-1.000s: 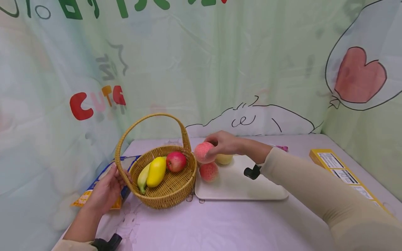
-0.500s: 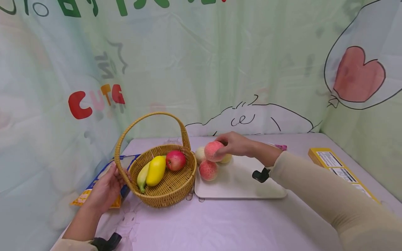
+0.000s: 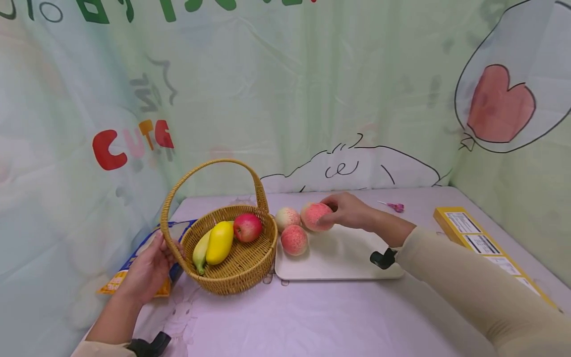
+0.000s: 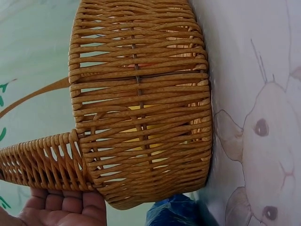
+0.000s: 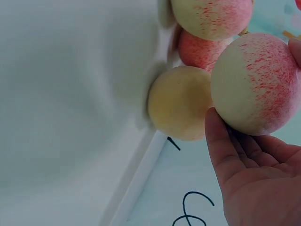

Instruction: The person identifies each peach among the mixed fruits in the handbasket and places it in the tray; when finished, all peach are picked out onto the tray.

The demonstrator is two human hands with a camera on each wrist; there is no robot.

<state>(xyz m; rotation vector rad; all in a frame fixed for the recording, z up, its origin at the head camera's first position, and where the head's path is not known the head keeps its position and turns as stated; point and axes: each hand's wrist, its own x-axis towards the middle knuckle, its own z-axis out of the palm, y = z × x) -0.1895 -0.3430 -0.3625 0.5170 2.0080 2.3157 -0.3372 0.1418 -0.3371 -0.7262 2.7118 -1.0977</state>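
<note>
My left hand (image 3: 149,270) grips the lower end of the handle of a wicker basket (image 3: 236,282); in the left wrist view its fingers (image 4: 70,202) lie behind the woven handle. Inside the basket are a banana (image 3: 201,253), a yellow mango (image 3: 220,243) and a red apple (image 3: 248,227). My right hand (image 3: 350,210) holds a pink-and-cream peach (image 5: 258,84) between thumb and fingers, over the back of a white tray (image 3: 343,270). A pale peach (image 3: 287,218) and a red peach (image 3: 294,240) sit at the tray's left end. A yellowish peach (image 5: 181,103) shows beside the held one.
A blue-and-orange packet (image 3: 162,287) lies behind my left hand, left of the basket. On the right is a long yellow box (image 3: 473,243) with white labels. A small pink-handled item (image 3: 394,207) lies behind the tray. Printed curtains (image 3: 312,99) surround the table.
My right hand has moved to the right and slightly down with the peach, uncovering the pale peach on the tray. My left hand stays at the basket handle.
</note>
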